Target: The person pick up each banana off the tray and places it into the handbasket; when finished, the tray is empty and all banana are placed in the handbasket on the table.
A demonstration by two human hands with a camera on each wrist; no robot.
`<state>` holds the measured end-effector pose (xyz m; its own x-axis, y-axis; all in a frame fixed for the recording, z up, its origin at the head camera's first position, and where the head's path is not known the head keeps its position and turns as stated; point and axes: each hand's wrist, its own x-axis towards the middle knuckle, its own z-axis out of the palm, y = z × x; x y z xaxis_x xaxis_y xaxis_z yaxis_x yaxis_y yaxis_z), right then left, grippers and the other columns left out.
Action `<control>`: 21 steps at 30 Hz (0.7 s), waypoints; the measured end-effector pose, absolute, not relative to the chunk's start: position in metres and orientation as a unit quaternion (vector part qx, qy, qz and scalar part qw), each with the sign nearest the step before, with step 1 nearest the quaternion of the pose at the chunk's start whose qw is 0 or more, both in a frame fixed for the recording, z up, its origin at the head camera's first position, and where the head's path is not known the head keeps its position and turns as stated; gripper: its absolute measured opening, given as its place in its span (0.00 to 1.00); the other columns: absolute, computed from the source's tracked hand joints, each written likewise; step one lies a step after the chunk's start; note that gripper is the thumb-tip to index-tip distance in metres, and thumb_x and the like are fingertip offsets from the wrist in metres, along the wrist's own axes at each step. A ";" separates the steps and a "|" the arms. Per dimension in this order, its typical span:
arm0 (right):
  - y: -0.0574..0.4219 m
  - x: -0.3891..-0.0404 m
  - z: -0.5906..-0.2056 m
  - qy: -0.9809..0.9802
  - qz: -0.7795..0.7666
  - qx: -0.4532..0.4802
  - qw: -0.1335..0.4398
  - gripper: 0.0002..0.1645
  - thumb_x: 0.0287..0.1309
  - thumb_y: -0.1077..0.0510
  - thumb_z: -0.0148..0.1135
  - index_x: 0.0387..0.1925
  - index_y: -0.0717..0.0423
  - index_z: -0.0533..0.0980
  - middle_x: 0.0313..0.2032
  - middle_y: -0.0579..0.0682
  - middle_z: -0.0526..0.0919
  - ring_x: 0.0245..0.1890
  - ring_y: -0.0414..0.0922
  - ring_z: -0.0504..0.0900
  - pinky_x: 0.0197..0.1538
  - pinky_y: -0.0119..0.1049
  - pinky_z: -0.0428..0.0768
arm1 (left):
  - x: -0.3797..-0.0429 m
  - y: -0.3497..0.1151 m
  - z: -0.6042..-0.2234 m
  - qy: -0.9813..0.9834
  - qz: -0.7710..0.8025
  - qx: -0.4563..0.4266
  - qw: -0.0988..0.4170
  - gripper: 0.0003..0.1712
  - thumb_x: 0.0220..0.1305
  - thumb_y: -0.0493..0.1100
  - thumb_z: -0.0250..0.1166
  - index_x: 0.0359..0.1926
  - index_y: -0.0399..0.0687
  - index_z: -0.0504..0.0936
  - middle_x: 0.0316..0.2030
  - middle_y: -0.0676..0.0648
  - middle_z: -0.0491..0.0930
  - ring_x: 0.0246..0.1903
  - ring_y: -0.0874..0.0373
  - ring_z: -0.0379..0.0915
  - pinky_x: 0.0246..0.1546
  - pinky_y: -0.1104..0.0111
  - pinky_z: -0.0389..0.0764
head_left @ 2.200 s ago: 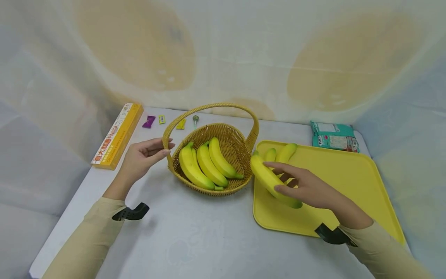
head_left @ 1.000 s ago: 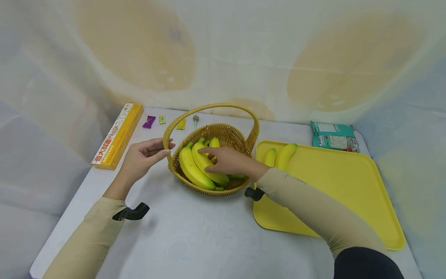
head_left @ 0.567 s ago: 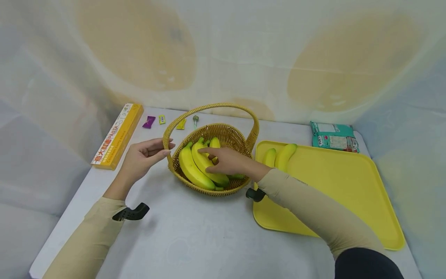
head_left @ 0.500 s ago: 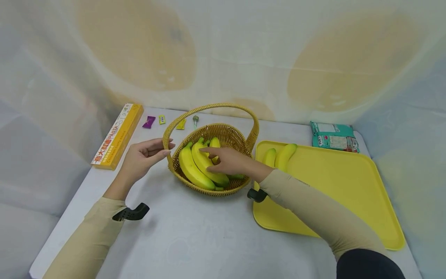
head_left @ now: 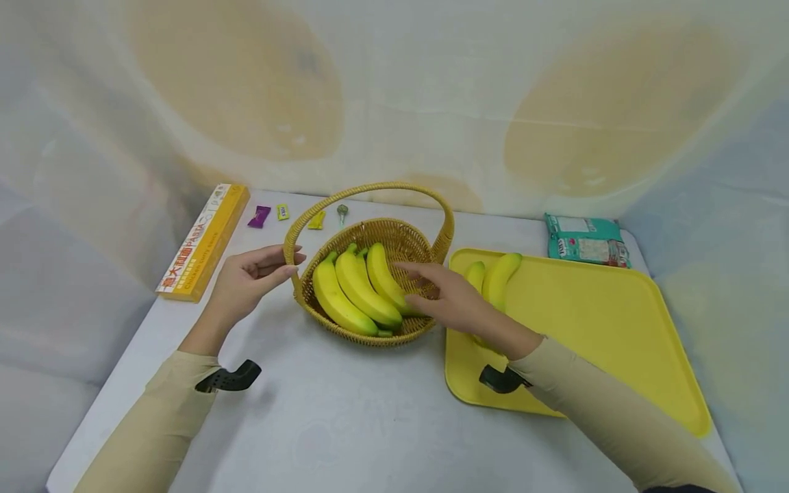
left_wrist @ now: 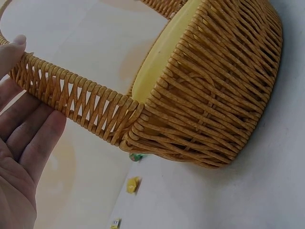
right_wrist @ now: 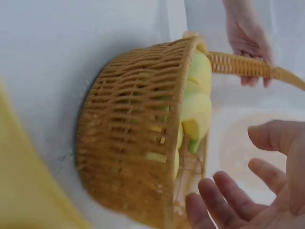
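The wicker basket (head_left: 401, 236) stands on the white table, its arched handle (head_left: 382, 186) upright. Several yellow bananas (head_left: 364, 291) lie side by side in it, mostly towards the left. With thumb and fingers on either side, my left hand (head_left: 246, 281) holds the left part of the handle, seen closely in the left wrist view. My right hand (head_left: 453, 301) hovers over the basket's right rim, fingers spread and holding nothing; the right wrist view shows the gap between its thumb and fingers. More bananas (head_left: 502, 277) lie on the yellow tray (head_left: 592, 329), partly hidden by that hand.
A pasta box (head_left: 203, 243) lies at the table's left. Behind the basket are a purple candy (head_left: 259, 217), two yellow candies (head_left: 316, 220) and a lollipop (head_left: 342, 212). A teal packet (head_left: 585, 239) lies behind the tray. Pale fabric surrounds the table.
My right hand carried a banana from above the tray into the basket, let go of it among the others and has drawn back rightwards. The left hand has stayed on the handle.
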<state>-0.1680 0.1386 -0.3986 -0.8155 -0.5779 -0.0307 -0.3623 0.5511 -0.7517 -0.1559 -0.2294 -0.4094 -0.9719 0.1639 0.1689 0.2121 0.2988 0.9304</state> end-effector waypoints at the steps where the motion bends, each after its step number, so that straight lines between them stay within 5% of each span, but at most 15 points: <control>1: 0.145 -0.165 -0.398 0.871 -0.397 -0.260 0.125 0.34 0.70 0.53 0.63 0.74 0.45 0.67 0.66 0.49 0.75 0.61 0.52 0.76 0.58 0.53 0.79 | -0.156 -0.230 -0.409 -0.806 -0.579 -0.116 0.021 0.21 0.69 0.43 0.69 0.59 0.40 0.83 0.51 0.45 0.87 0.51 0.60 0.84 0.54 0.74 0.80; 10: 0.216 -0.160 -0.413 0.890 -0.420 -0.154 0.088 0.29 0.72 0.51 0.61 0.71 0.49 0.70 0.62 0.57 0.77 0.57 0.55 0.79 0.58 0.55 0.80 | -0.155 -0.230 -0.409 -0.805 -0.581 -0.118 0.021 0.21 0.69 0.43 0.69 0.60 0.39 0.82 0.51 0.45 0.87 0.50 0.64 0.84 0.53 0.74 0.81; 21: 0.269 -0.181 -0.454 0.922 -0.378 -0.035 0.073 0.43 0.71 0.43 0.61 0.77 0.58 0.59 0.64 0.71 0.65 0.60 0.67 0.73 0.53 0.60 0.82 | -0.155 -0.230 -0.410 -0.800 -0.587 -0.121 0.020 0.21 0.69 0.42 0.68 0.59 0.39 0.82 0.51 0.44 0.86 0.50 0.63 0.84 0.54 0.73 0.81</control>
